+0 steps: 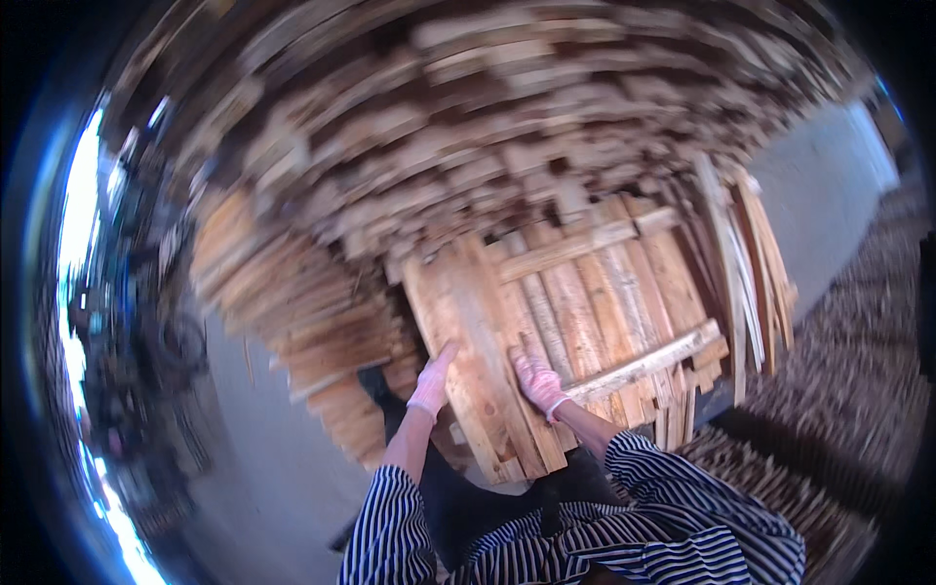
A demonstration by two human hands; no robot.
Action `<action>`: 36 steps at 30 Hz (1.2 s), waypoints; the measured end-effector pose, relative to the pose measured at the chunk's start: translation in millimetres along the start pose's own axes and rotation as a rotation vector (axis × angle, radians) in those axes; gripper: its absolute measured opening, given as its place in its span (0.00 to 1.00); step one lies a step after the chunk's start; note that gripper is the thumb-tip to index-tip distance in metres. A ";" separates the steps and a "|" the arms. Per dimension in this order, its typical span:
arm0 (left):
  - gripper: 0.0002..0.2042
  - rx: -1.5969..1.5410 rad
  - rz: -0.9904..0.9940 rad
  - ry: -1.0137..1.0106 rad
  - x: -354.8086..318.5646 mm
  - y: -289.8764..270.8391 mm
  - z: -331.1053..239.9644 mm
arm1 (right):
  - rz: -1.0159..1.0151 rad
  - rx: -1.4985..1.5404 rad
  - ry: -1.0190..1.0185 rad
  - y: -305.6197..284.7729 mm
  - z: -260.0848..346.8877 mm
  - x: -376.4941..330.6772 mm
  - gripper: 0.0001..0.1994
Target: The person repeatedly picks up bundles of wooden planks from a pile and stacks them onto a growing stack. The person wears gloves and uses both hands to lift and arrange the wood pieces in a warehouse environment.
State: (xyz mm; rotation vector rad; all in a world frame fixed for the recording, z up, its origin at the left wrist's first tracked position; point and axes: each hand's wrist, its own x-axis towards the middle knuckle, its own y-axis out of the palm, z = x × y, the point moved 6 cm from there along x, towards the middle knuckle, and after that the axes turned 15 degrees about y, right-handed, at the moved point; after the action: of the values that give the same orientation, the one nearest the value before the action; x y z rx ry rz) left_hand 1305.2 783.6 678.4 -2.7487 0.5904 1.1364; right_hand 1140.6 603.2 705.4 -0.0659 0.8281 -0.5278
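Two or more light wooden boards (pixel 475 356), side by side, lie lengthwise in front of me. My left hand (pixel 431 386), in a pink glove, grips their left edge, with the thumb on top and the other fingers hidden behind the wood. On the right side of the same boards my right hand (pixel 539 381), also gloved in pink, presses with its fingers bent round the edge. Beneath and to the right is a layer of planks (pixel 595 302), with two crosswise battens (pixel 648 361) over it.
A tall stack of boards (pixel 468 127), blurred, fills the far side. Another wood pile (pixel 302 322) stands at the left, beside grey floor (pixel 258 419). Long thin strips (pixel 736 283) lean at the right. More stacked wood (pixel 838 370) extends along the right side.
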 end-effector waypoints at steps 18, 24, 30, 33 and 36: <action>0.45 0.073 0.240 0.122 9.0 10.9 -3.5 | -1.011 -0.699 -0.046 -466.2 -19.2 17.7 0.38; 0.48 0.208 0.243 0.101 1.2 3.4 -17.7 | -0.865 -0.667 -0.251 -391.5 -6.7 -0.4 0.26; 0.47 0.279 0.205 0.095 -12.4 12.7 -16.2 | -0.755 -0.537 -0.349 -367.8 -37.9 17.3 0.20; 0.43 0.184 0.208 0.156 -6.7 -4.7 -11.4 | -0.863 -0.581 -0.086 -417.7 -3.0 10.1 0.24; 0.38 0.246 0.183 0.202 -25.7 43.1 -26.0 | -1.273 -0.732 0.155 -488.2 -73.9 23.3 0.22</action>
State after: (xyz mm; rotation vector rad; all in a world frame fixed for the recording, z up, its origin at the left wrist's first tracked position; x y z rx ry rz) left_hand 1288.8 745.6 716.9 -2.6529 0.9542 0.7578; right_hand 894.8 178.4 764.6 -1.3014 1.0376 -1.3952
